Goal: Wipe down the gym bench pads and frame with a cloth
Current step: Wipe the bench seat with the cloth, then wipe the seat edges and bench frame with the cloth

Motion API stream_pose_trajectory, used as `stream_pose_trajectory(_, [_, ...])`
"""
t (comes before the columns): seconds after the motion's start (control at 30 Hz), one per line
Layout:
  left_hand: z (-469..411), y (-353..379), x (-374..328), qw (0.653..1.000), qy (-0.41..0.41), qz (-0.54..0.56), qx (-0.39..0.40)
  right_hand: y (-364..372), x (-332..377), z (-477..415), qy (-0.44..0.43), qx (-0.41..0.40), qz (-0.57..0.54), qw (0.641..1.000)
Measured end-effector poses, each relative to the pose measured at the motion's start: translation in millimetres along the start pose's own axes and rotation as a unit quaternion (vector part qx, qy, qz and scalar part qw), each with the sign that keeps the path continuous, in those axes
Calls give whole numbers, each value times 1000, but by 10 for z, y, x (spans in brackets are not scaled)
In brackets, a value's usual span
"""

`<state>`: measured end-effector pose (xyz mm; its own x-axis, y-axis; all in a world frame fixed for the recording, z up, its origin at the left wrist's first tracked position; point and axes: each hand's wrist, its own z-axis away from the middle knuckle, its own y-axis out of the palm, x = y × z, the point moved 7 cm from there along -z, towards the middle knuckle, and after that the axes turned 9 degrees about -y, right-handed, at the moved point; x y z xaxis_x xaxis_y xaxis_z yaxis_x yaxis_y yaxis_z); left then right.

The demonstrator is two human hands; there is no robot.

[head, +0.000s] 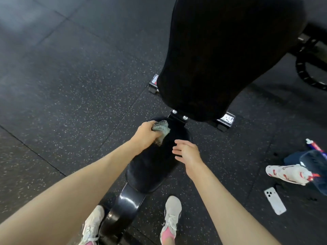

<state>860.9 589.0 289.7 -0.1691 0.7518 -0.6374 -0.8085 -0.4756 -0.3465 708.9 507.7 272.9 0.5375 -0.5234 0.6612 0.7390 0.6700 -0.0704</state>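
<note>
The black gym bench fills the middle of the head view: a raised back pad (230, 55) at the top and a smaller seat pad (152, 167) below it. My left hand (146, 134) grips a bunched grey cloth (161, 129) against the far left part of the seat pad. Over the seat's right side hovers my right hand (187, 152), fingers relaxed and spread, holding nothing. A glossy black frame post (126, 200) runs from under the seat toward my feet.
My two white shoes (170, 214) stand either side of the frame on the speckled rubber floor (62, 103). A white phone (275, 200), another person's shoe (286, 174), a dark bag and a tube (315, 146) lie at the right. A ring-shaped item (304, 75) sits upper right.
</note>
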Motion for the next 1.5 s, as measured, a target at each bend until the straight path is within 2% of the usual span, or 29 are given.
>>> stream_pose_trajectory(0.07, [121,171,-221,984,-52,161,59,-48,190,84,-6,25,-27,999])
stream_pose_trajectory(0.2, [451,379,-624,956,-70,260,118,-194,535,380,-20,81,-96,992])
stream_pose_trajectory(0.37, [1014,309,-975,969,-55,211,120,-423,996,925,-71,93,-135,984])
stream_pose_trajectory(0.53, [1590,98,-1247,976,-46,180,114,-509,1327,1463,-73,113,-206,969])
stream_pose_trajectory(0.7, [2099,-16,-1558,978,5,171,122,-644,1615,1921,-98,111,-173,974])
stream_pose_trajectory(0.93, [2609,0,-1997,973,29,184,136,-914,1953,2322,-136,83,-144,977])
stream_pose_trajectory(1.13, [2666,-70,-2199,984,79,151,53,-1010,2076,2466,-146,66,-164,973])
stream_pose_trajectory(1.27, [2601,-62,-2284,984,100,130,62,-1041,2143,2511,-157,95,-126,975])
stream_pose_trajectory(1.4, [2574,-122,-2279,986,111,98,76,-1013,2234,2491,-179,115,8,977])
stream_pose_trajectory(1.5, [2541,-210,-2282,985,108,102,90,-919,2359,2504,-209,112,65,969])
